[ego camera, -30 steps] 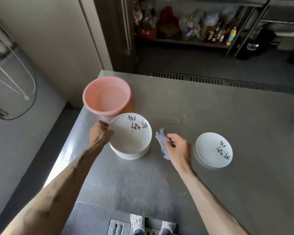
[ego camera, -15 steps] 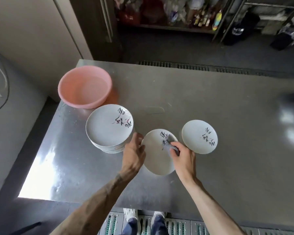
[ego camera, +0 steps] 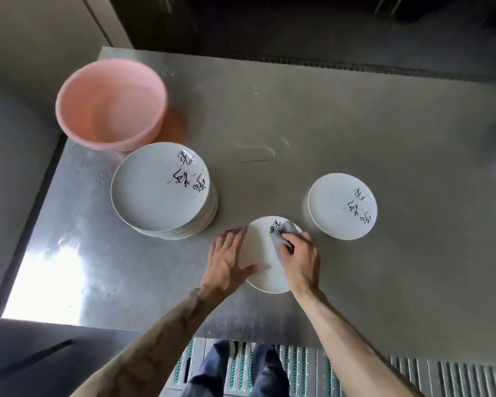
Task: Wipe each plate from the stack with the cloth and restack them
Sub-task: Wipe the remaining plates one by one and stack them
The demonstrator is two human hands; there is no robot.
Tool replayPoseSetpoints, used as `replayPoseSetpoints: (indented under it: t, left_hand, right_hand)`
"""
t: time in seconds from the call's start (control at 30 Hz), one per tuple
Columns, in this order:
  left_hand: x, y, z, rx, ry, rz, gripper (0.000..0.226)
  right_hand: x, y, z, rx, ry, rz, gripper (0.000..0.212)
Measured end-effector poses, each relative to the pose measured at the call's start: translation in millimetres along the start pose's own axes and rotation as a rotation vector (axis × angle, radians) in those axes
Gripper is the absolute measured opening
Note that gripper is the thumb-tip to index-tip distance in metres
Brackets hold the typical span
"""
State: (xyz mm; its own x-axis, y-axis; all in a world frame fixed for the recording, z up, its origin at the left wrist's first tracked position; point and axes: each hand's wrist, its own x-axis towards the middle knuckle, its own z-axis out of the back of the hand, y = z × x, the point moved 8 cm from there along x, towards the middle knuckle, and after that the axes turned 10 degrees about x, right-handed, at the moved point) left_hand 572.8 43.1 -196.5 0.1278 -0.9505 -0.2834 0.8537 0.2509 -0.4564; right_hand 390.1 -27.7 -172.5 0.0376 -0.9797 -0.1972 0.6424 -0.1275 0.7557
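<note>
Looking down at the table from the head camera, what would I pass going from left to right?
Pink basin → stack of plates → left hand → plate being wiped → right hand holding the cloth → single plate.

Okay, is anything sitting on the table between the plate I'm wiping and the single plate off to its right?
Nothing visible does. Only bare table separates the plate being wiped from the single plate. The right hand, gripping the cloth, lies over the right side of the plate being wiped.
</note>
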Motion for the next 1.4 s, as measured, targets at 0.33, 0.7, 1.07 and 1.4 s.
replayPoseSetpoints:
  t: [0.33, 0.7, 1.07, 1.4]
  left_hand:
    - [-4, 9, -11, -0.011, 0.032, -0.070, 0.134]
    - [-5, 9, -11, -0.034, 0.003, -0.064, 0.136]
    - [-4, 12, -15, -0.012, 0.057, -0.050, 0.138]
    - [-10, 9, -12, 0.002, -0.014, -0.034, 0.135]
  right_hand:
    - [-12, 42, -50, -0.052, 0.323, 0.327, 0.030]
    - [-20, 40, -53, -0.014, 0.260, 0.302, 0.019]
    - [14, 23, -12, -0.047, -0.045, 0.091, 0.028]
    - [-3, 44, -45, -0.102, 0.291, 0.357, 0.014]
